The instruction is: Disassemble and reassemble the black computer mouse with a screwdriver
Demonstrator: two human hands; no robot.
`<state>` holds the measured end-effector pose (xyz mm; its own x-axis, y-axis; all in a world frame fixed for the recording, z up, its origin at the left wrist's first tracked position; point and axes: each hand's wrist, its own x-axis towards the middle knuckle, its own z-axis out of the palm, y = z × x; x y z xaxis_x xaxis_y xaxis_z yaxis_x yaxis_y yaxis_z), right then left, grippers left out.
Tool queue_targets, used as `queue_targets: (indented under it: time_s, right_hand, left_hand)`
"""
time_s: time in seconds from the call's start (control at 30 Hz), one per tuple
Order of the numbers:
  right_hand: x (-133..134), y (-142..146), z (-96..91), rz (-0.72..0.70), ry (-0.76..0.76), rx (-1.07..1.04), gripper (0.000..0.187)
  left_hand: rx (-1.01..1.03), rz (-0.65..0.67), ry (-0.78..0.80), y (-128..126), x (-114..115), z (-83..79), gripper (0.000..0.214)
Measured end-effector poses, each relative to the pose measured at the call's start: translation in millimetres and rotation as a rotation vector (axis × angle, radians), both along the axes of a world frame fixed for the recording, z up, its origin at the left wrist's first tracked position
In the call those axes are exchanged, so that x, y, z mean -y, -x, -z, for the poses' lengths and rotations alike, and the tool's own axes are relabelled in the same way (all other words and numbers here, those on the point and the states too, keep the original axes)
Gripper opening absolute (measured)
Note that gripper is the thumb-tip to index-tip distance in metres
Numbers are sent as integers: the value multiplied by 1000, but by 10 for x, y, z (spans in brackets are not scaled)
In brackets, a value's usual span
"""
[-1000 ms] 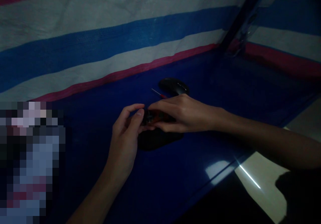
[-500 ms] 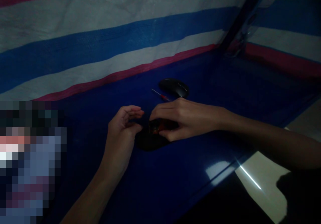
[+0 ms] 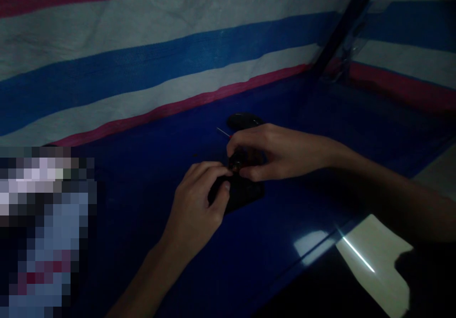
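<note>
Two parts held: left hand (image 3: 199,192) has closed on black mouse base (image 3: 247,193), likely steadying it; right hand (image 3: 235,161) pinches circuit board (image 3: 254,156).

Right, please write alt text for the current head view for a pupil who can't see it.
A person's right hand holds a small dark part while the left hand touches a flat black piece on a dark blue surface. Beyond lie a thin tool and a rounded black object, both partly hidden, before a striped sheet.
</note>
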<state>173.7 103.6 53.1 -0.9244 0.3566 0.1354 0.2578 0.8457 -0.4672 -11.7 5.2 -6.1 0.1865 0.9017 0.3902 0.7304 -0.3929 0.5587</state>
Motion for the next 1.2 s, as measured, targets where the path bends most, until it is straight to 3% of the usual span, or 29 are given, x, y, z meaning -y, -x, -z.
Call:
queue_targets:
  time_s: [0.13,0.23,0.37,0.43,0.53,0.6,0.67,0.77,0.87,1.0,1.2]
  right_hand:
    - [23,56,47,127,76,-98,16]
    - [64,111,95,197,129,-211,17]
    - [117,149,123,255,173,-216,20]
    - [110,136,119,244,158,-164,24]
    - [66,89,114,186,-38,-125,33]
    - [39,57,121,91,-193,-113,38]
    - [26,38,130,-38,-254,-94,37]
    - [25,24,125,-131,-245,-78,29]
    - [8,-16,71,-93,-217,-4,25]
    - [-33,-105,-46,-77,-67,191,24]
    - [1,-80,-75,-89,59,346,18]
  left_hand:
    - [147,15,21,-16,59,-33,21]
    - [243,-49,20,-47,92,-19,31]
    - [406,-81,35,-66,94,12,27]
    - [471,-82,76,-62,85,11,21]
    - [563,-126,163,-52,62,-19,13]
    - [649,-164,222,-47,42,-51,8]
    - [729,-200,263,-44,23,-78,6]
    - [795,-247,304,-43,-2,-91,10]
    - [822,-289,312,-43,-24,-63,11]
    - [928,-289,290,-30,-52,-16,13]
    - [671,-197,378,5,-74,-30,19]
